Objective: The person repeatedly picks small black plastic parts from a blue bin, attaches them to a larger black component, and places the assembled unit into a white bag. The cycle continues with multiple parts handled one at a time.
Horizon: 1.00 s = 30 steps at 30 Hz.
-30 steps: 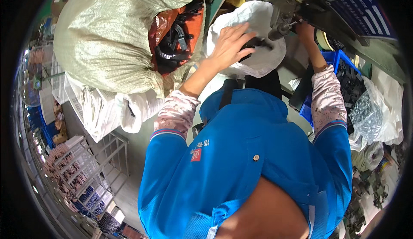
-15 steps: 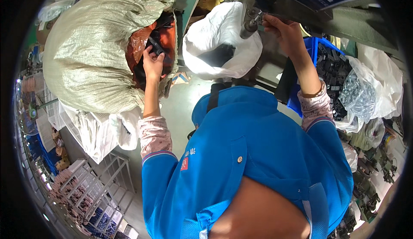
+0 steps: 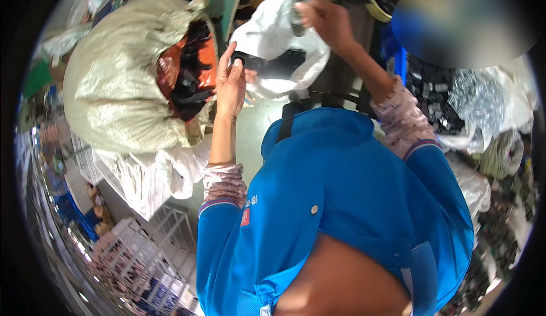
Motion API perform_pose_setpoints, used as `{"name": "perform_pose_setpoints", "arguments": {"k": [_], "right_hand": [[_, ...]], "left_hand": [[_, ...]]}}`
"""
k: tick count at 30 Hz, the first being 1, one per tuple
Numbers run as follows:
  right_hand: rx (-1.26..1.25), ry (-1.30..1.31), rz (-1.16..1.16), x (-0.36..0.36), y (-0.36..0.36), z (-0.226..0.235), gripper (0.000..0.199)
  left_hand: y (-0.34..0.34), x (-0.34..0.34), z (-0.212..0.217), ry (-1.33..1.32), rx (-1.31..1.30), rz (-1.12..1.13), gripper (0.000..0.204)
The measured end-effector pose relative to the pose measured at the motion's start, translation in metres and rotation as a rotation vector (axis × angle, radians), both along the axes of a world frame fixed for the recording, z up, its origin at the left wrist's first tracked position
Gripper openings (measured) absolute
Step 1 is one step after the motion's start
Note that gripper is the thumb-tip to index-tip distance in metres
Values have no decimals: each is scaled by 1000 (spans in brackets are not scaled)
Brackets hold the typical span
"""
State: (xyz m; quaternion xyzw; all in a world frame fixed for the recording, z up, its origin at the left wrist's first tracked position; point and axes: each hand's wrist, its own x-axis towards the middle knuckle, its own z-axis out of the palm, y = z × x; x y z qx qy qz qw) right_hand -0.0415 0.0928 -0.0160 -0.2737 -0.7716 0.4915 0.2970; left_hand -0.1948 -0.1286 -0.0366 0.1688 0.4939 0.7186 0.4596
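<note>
Lifted from the orange-lined sack [image 3: 187,77], left hand [image 3: 230,86] pinches a black part [image 3: 247,62]; keep it level toward the white bag [image 3: 273,37], where right hand [image 3: 324,20] grips a grey tool [image 3: 297,17].

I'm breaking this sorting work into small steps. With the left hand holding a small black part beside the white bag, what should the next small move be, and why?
Probably carry the small black part a little further right, over the white bag. The left hand holds it up between the big sack of black parts and the white bag's open mouth, and the right hand is raised at a grey fitting above the bag.
</note>
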Motion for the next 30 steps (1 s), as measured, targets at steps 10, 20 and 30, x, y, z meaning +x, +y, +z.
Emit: {"name": "perform_pose_setpoints", "arguments": {"k": [10, 20, 30], "right_hand": [[229, 80, -192, 134, -75, -16, 8], [450, -532, -670, 250, -37, -2, 10], [458, -696, -734, 254, -21, -27, 14]], "left_hand": [[61, 111, 6, -205, -182, -777, 51], [120, 181, 0, 492, -294, -742, 21], [172, 244, -6, 190, -259, -500, 21]]}}
